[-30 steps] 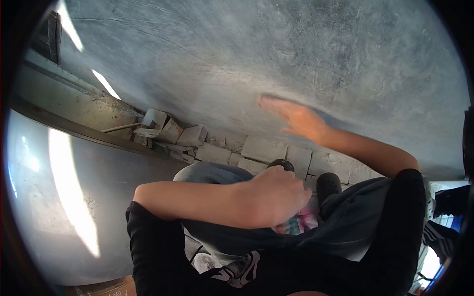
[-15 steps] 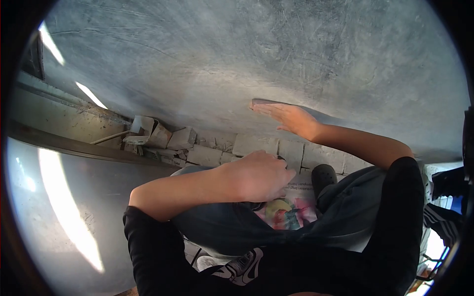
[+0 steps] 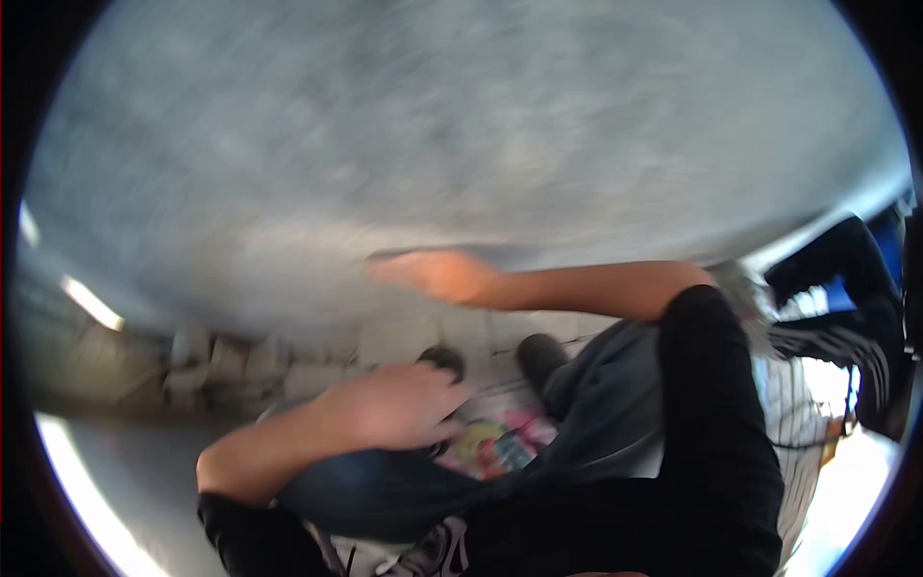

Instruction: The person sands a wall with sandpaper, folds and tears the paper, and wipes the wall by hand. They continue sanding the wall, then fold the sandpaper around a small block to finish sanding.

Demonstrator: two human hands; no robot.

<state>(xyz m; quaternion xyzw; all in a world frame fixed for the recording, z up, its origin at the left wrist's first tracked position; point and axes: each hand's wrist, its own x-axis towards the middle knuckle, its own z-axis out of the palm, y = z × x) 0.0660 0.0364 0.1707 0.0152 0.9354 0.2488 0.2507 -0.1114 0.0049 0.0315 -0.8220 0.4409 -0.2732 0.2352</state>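
1. Head view, heavily blurred. Pale blocks point(image 3: 385, 337) line the foot of the grey wall point(image 3: 481, 125), with dark shoes point(image 3: 540, 358) just below them.
2. A colourful sheet point(image 3: 495, 444) lies below the wall near the shoes. Its print is unreadable.
3. The right hand point(image 3: 433, 274) is spread flat on the wall, arm outstretched. The left hand point(image 3: 394, 409) is loosely curled beside the sheet; cannot tell whether it grips anything.

No legible text, all blurred.
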